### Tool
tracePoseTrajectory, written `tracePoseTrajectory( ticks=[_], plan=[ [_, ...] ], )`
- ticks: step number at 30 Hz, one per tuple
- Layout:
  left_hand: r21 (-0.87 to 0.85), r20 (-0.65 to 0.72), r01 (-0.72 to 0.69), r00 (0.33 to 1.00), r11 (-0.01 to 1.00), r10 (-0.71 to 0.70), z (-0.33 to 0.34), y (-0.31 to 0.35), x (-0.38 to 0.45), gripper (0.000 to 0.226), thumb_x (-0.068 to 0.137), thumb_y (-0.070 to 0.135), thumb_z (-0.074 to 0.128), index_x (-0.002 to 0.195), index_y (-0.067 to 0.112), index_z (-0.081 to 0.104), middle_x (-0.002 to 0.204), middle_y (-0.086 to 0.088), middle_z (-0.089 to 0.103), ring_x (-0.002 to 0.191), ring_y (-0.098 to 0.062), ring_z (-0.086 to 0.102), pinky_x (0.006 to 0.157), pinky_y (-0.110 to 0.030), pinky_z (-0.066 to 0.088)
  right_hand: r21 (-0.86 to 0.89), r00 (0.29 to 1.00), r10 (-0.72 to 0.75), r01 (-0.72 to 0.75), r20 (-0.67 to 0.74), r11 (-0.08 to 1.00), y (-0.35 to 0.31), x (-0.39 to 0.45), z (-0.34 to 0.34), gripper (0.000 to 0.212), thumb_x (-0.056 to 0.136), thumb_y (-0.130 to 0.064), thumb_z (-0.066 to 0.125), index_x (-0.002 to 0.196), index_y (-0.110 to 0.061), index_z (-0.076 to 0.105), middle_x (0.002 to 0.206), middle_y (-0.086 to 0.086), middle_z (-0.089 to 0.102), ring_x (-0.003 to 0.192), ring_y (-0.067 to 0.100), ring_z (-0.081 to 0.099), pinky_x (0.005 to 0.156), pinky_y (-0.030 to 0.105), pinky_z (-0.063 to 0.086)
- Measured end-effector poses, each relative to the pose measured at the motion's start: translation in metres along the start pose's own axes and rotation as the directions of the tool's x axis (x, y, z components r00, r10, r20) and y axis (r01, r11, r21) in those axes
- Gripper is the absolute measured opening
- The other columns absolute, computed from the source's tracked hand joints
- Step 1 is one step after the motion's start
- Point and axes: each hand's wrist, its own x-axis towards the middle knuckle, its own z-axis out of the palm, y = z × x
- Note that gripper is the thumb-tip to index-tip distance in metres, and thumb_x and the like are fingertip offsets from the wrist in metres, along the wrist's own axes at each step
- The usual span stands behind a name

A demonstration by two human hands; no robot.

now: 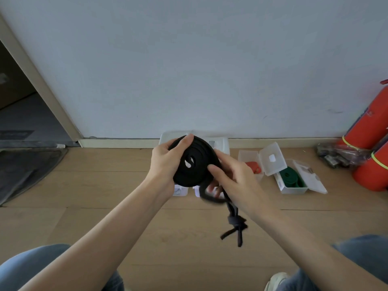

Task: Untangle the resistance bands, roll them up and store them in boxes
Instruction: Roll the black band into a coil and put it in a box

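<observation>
Both hands [165, 162] [233, 177] raised, gripping the coiled black band [195, 164].

Bare wooden floor [105, 185] lies open to the left of both arms and between the knees, giving free passage there. Straight ahead, a clear plastic box [220, 143] stands against the white wall [189, 59]. To the right, two open clear boxes [294, 185] and red fire extinguishers [369, 127] crowd the floor beside the wall.
</observation>
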Motion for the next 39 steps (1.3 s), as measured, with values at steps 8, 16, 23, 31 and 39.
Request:
tracePoseTrajectory(
  ticks=[8, 16, 23, 31, 39],
  plan=[
    [0.447, 0.361, -0.184, 0.932, 0.875, 0.012, -0.01, 0.0, 0.005, 0.016, 0.08, 0.034, 0.07, 0.091, 0.023, 0.069, 0.084, 0.006, 0.071, 0.077, -0.006, 0.066, 0.063, -0.014, 0.051, -0.141, 0.999, -0.037, 0.04, 0.026, 0.989, 0.003, 0.007, -0.018, 0.028, 0.091, -0.007, 0.058, 0.114, -0.019, 0.066, 0.087, -0.013, 0.071, 0.078, -0.002, 0.064, 0.068, 0.013, 0.049],
    [0.418, 0.366, -0.147, 0.93, 0.896, -0.018, -0.021, 0.008, 0.008, 0.01, 0.074, 0.031, 0.075, 0.078, 0.023, 0.074, 0.072, 0.003, 0.073, 0.065, -0.006, 0.066, 0.056, -0.016, 0.05, 0.111, 0.978, 0.128, -0.147, 0.168, 0.983, 0.002, 0.003, -0.025, 0.006, 0.086, -0.015, 0.064, 0.086, -0.009, 0.063, 0.073, 0.005, 0.073, 0.061, 0.016, 0.069, 0.056, 0.018, 0.051],
    [0.348, 0.374, -0.098, 0.926, 0.932, -0.042, -0.031, 0.019, 0.015, 0.005, 0.069, 0.026, 0.076, 0.07, 0.021, 0.074, 0.068, 0.003, 0.071, 0.06, -0.007, 0.065, 0.053, -0.017, 0.05, 0.099, 0.988, 0.129, -0.137, 0.081, 0.986, 0.002, -0.005, -0.023, 0.017, 0.095, -0.003, 0.049, 0.099, -0.018, 0.053, 0.082, 0.006, 0.071, 0.051, 0.024, 0.064, 0.05, 0.03, 0.053],
    [0.067, 0.254, 0.131, 0.957, 0.989, -0.144, -0.019, 0.012, 0.013, 0.026, 0.074, 0.029, 0.072, 0.092, 0.011, 0.07, 0.08, -0.007, 0.071, 0.066, -0.017, 0.068, 0.053, -0.027, 0.055, 0.029, 0.999, 0.0, -0.001, 0.035, 1.0, -0.003, -0.01, -0.005, 0.015, 0.095, -0.015, 0.051, 0.109, -0.015, 0.048, 0.084, 0.003, 0.069, 0.076, 0.021, 0.066, 0.073, 0.039, 0.053],
    [0.402, 0.369, -0.052, 0.923, 0.914, -0.109, -0.024, 0.008, 0.014, 0.008, 0.079, 0.028, 0.071, 0.085, 0.021, 0.071, 0.073, 0.005, 0.071, 0.066, -0.006, 0.066, 0.055, -0.02, 0.052, -0.074, 0.999, 0.001, 0.003, 0.052, 0.997, -0.002, -0.004, -0.02, 0.032, 0.079, 0.018, 0.047, 0.087, -0.012, 0.058, 0.069, -0.006, 0.067, 0.069, 0.005, 0.063, 0.067, 0.018, 0.047]
  ],
)
